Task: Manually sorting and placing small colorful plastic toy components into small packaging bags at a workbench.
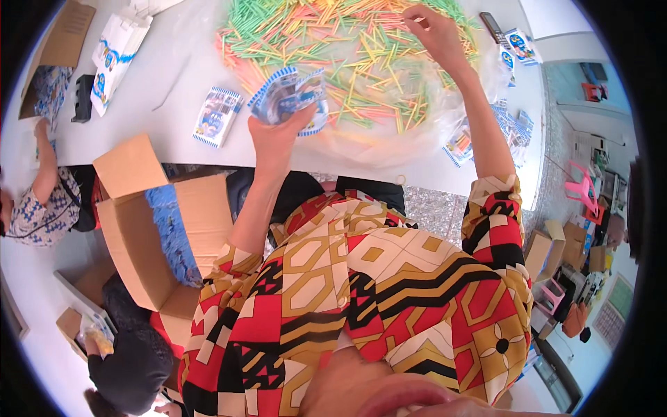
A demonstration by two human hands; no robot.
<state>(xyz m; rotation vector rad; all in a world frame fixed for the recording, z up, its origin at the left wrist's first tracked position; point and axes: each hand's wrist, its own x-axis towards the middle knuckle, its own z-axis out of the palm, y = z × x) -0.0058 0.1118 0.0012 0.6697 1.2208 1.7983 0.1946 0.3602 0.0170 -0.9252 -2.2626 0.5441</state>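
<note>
My left hand [276,133] grips a blue-and-white plastic packet [267,97] with its top spread apart, at the near left edge of a large pile of thin sticks [292,43]. The sticks are green, yellow, orange and pink, heaped on a sheet of clear plastic [368,149]. Over the pile's right side is my right hand [436,36], its fingers curled into a pinch; whatever lies between them is too small to make out. A filled flat packet [217,117] lies left of my left hand. Several similar packets [513,132] lie near my right forearm.
An opened cardboard box [139,243] with blue packets stands left of me, below the white table [167,42]. A white bag [119,52], a black tape dispenser [83,99] and a dark remote-like object [492,28] rest on the table. Two other people sit at left.
</note>
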